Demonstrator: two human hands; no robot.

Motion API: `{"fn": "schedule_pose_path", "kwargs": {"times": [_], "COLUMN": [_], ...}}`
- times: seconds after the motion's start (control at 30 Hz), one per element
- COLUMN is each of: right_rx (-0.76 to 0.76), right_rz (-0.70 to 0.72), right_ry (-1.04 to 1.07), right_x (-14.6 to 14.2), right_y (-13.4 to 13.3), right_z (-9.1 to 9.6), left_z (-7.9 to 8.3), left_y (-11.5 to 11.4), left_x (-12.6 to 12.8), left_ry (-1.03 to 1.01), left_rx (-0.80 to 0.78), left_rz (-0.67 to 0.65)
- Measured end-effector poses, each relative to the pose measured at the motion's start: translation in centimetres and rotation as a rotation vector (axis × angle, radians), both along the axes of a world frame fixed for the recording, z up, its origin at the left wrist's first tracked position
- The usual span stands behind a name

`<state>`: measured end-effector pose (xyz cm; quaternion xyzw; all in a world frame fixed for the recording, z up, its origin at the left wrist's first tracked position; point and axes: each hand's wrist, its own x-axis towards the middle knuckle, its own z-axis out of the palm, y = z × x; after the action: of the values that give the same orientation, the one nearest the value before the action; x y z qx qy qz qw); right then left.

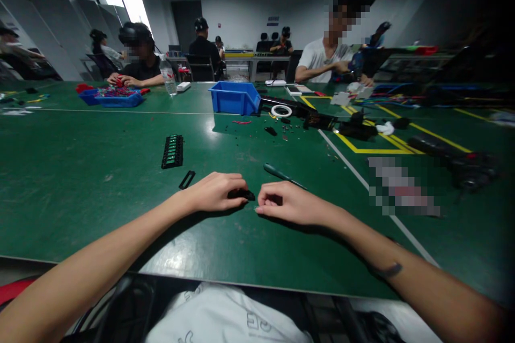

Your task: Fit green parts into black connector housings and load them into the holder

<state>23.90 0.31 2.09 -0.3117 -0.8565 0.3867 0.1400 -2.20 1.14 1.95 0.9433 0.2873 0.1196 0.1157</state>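
Pinching a black piece [246,194] between thumb and fingers, the left hand [219,192] rests low over the green table [100,166], near its front edge and roughly central. The right hand [287,202] sits just beside it, fingers curled and thumb tip close to the index fingertip; a tiny pale speck shows there, but whether anything is gripped I cannot tell. The black piece lies in the gap between the two hands, jutting from the left fingertips toward the right ones. Beyond the right hand a dark green stick [281,174] lies at a slant; beyond the left wrist are a slim black frame [187,179] and a slotted black rack [173,151], apart from each other. Writing is scant: outlined letters, cut by folds, run across the white cloth [225,316] on the lap, too partial to read as a word. The bottle [168,78] has some red on it, unreadable, and a sign [272,21] on the far wall is too small to make out. A blurred-out patch [402,187] covers something at right. Farther back stand a blue bin [233,101], plain on its visible side, and a white ring [281,111] among scraps. Across the table, two co-workers [139,59] [328,59] are handling things.
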Motion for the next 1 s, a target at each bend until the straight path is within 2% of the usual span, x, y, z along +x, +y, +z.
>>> {"fn": "schedule_pose_path", "kwargs": {"times": [0.27,0.37,0.6,1.0], "right_rx": [0.059,0.024,-0.179,-0.216], "right_rz": [-0.179,-0.221,-0.218,-0.257], "right_ry": [0.181,0.216,0.382,0.448], "right_x": [-0.9,-0.9,-1.5,-1.6], "right_y": [0.2,0.1,-0.5,-0.2], "right_z": [-1.0,-1.4,-1.5,-1.9], "left_z": [0.5,0.5,-0.1,-0.2], "left_y": [0.1,0.1,-0.2,-0.1], "left_x": [-0.4,-0.4,0.1,0.2], "left_ry": [-0.069,-0.128,-0.235,-0.297], "left_rx": [0.0,0.022,0.053,0.075], "left_rz": [0.0,-0.013,-0.063,-0.083]}}
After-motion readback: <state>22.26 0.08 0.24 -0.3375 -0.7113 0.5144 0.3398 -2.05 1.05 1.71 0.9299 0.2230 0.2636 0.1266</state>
